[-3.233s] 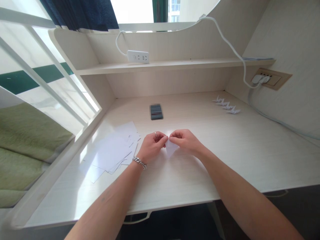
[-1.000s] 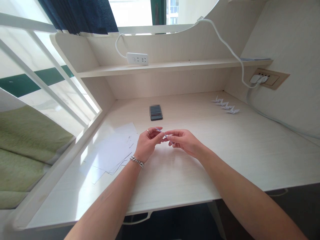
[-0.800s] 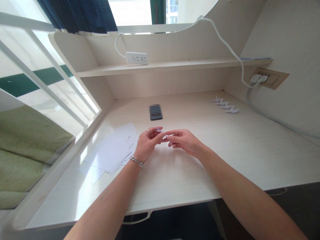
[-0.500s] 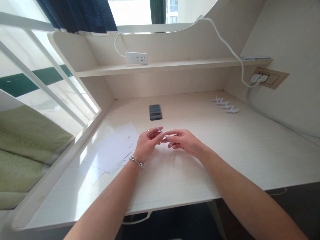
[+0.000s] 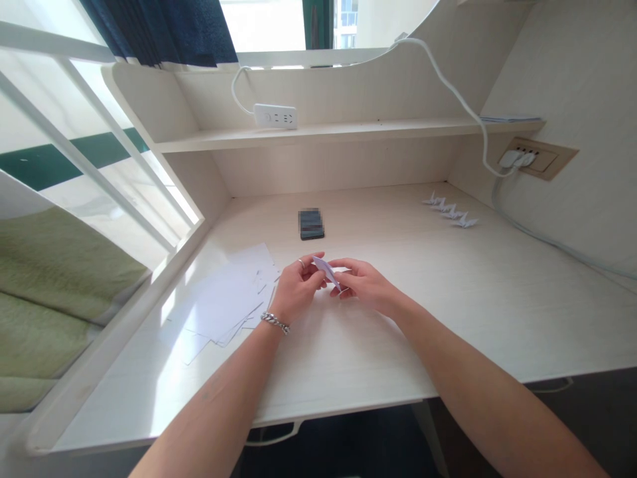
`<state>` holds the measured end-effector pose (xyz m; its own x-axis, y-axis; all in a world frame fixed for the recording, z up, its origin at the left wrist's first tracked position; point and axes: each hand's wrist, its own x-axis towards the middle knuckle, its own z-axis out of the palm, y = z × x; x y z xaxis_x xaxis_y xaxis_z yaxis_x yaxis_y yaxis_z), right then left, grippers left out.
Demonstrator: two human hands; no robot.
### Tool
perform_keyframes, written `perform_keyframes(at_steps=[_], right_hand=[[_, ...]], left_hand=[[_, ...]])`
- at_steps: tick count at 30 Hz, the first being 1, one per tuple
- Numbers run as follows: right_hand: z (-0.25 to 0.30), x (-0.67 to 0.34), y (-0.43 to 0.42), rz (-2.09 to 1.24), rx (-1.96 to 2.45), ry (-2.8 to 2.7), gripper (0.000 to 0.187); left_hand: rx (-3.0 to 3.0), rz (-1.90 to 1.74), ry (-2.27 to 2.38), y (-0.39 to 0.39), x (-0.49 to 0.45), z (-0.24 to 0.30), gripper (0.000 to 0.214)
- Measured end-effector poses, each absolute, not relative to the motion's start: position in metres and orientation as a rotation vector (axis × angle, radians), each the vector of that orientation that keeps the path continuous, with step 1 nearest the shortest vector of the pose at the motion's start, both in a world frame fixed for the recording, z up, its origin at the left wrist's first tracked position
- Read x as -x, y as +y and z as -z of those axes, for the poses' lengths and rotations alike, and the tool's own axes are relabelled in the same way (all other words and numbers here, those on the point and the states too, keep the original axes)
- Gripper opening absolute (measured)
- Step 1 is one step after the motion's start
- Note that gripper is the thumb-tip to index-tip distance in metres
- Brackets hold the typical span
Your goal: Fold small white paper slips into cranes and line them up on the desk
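Observation:
A small folded piece of white paper [image 5: 327, 271] is held between my two hands, just above the middle of the desk. My left hand [image 5: 298, 284], with a ring and a chain bracelet at the wrist, pinches its left side between thumb and fingers. On the other side my right hand [image 5: 365, 284] grips the paper's lower right part with thumb and fingertips. The fingers hide part of the folds. Loose white sheets [image 5: 223, 292] lie beside my left hand, with small scraps on them.
A dark, blurred-out phone-like object [image 5: 311, 224] lies beyond my hands. Several folded paper cranes [image 5: 450, 211] stand in a row at the back right. A white power strip [image 5: 275, 116] rests on the shelf [image 5: 348, 130]; a white cable [image 5: 448, 83] hangs down to the wall socket [image 5: 540, 158].
The folded paper has turned, from nearly edge-on to showing more of its flat face. Both hands have shifted their fingers slightly and stay in the same place.

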<state>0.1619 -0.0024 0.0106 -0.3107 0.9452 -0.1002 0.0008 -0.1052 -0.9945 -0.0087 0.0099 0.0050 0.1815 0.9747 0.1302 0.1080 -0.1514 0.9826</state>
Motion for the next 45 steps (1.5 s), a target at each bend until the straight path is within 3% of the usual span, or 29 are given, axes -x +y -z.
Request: perform_keyframes(at_steps=[5, 11, 17, 22, 28, 37, 45], right_hand=[[-0.003, -0.155, -0.002, -1.358, 1.102, -1.548, 0.040], [0.004, -0.153, -0.002, -1.094, 1.188, -1.564, 0.030], [0.001, -0.152, -0.003, -1.032, 1.175, -1.481, 0.028], [-0.003, -0.156, -0.001, -1.015, 1.144, -1.451, 0.015], [-0.001, -0.156, -0.001, -0.910, 1.069, -1.514, 0.011], [0.003, -0.155, -0.001, -0.871, 0.999, -1.501, 0.021], [0.000, -0.155, -0.005, -0.774, 0.921, -1.454, 0.014]], left_hand=[[-1.613, -1.125, 1.158, 0.009, 0.008, 0.001, 0.041], [-1.726, -1.106, 1.279, 0.003, 0.006, -0.005, 0.041], [-1.827, -1.049, 1.145, -0.005, 0.001, -0.014, 0.039], [-1.508, -1.122, 1.065, 0.003, 0.005, -0.012, 0.050], [-1.118, -1.096, 1.060, 0.009, 0.008, -0.008, 0.036], [-1.140, -1.096, 0.874, 0.007, 0.006, -0.003, 0.030], [-1.189, -1.104, 0.842, 0.004, 0.008, -0.009, 0.029]])
